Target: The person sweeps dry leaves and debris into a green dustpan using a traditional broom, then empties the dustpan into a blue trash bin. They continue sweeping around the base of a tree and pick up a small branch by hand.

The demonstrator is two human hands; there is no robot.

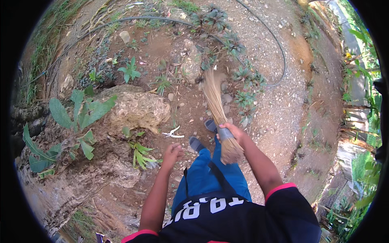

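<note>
A stick broom point(214, 98), a bundle of thin tan sticks bound with a grey band, is held by my right hand point(233, 132) around the band. Its splayed, blurred tip reaches over the soil beside a pale rock, and its cut butt end points back over my legs. My left hand point(173, 153) is raised above the ground with its fingers partly curled and nothing seen in them. Just beyond it, pale-handled pruning shears point(174, 132) lie on the dirt near the toes of my grey shoes.
Large rough rocks point(136, 107) and broad-leaved plants point(82, 112) stand at the left. Low dark-leaved plants point(245, 98) line the gravel point(273, 121) on the right. A black hose point(146, 17) curves across the far ground. Loose stones lie around the broom.
</note>
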